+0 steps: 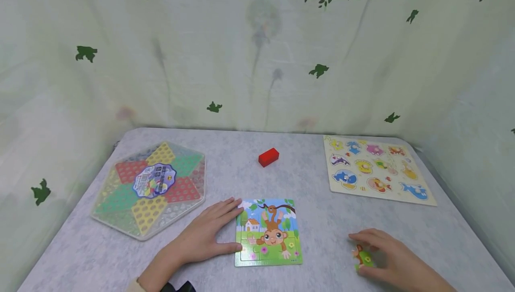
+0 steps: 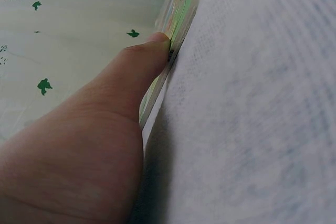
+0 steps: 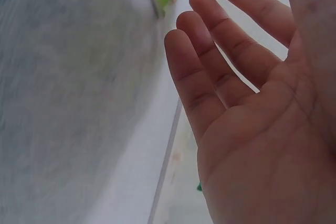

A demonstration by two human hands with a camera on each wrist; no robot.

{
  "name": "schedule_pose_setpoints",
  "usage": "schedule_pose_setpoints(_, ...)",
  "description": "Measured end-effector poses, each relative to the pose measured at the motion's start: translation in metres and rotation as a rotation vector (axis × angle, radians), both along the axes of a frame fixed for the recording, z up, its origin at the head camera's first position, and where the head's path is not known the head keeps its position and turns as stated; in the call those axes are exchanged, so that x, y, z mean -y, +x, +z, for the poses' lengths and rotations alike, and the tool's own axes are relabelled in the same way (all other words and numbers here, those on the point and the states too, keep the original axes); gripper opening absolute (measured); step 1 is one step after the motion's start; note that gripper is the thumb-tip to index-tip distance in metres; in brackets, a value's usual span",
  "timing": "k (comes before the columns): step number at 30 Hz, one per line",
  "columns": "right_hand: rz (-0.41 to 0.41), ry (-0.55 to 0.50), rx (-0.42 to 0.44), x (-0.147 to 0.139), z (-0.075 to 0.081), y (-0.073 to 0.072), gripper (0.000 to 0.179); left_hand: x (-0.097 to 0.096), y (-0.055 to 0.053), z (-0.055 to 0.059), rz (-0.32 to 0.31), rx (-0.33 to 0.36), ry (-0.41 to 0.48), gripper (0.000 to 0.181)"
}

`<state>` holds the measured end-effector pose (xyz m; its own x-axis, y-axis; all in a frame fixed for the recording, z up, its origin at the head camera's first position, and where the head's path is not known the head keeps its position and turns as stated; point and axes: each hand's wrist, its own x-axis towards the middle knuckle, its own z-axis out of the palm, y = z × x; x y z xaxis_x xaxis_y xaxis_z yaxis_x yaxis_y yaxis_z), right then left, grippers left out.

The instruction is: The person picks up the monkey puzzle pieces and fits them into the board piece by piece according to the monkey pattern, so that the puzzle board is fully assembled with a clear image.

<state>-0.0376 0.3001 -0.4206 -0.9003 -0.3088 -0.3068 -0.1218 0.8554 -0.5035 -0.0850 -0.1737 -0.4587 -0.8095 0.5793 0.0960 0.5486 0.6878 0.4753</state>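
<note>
A square jigsaw puzzle (image 1: 273, 234) with a monkey hanging from a branch lies near the front of the table. My left hand (image 1: 213, 231) touches its left edge, thumb at the lower side and fingers spread towards the upper corner. In the left wrist view the thumb (image 2: 155, 43) rests against the puzzle's edge. To the right, my right hand (image 1: 396, 256) is around a small green and brown puzzle piece (image 1: 364, 256), which shows between thumb and forefinger. The right wrist view has the fingers (image 3: 236, 45) loosely extended, with the piece out of sight.
A hexagonal Chinese checkers board (image 1: 150, 189) in clear plastic lies at the left. At the back middle sits a red block (image 1: 268, 157). A pale board of sea-animal pictures (image 1: 378, 169) lies at the back right. Leaf-patterned curtain (image 1: 257, 50) surrounds the table.
</note>
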Motion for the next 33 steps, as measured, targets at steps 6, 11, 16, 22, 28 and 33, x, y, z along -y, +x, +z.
schedule_pose_setpoints(6, -0.035, -0.011, 0.051, -0.005, 0.0, 0.001, 0.067, 0.0, 0.0, 0.001, 0.004, 0.005, -0.002, 0.088)
schedule_pose_setpoints(11, -0.053, -0.017, 0.075, -0.006, 0.0, 0.0, 0.067, 0.001, 0.001, 0.0, 0.006, -0.002, 0.0, 0.089)
schedule_pose_setpoints(16, -0.025, 0.032, 0.04, -0.008, -0.003, 0.0, 0.066, 0.0, 0.0, 0.0, 0.005, -0.001, -0.006, 0.088)
schedule_pose_setpoints(22, -0.005, 0.061, 0.013, -0.008, -0.003, 0.0, 0.062, 0.0, 0.0, 0.001, 0.004, 0.005, -0.006, 0.088)
schedule_pose_setpoints(28, 0.0, 0.082, -0.015, -0.003, -0.001, -0.002, 0.059, 0.0, 0.0, 0.0, 0.004, 0.003, -0.003, 0.088)
schedule_pose_setpoints(33, 0.08, 0.032, -0.153, 0.004, 0.001, -0.003, 0.055, 0.0, 0.0, 0.001, 0.003, 0.003, 0.002, 0.088)
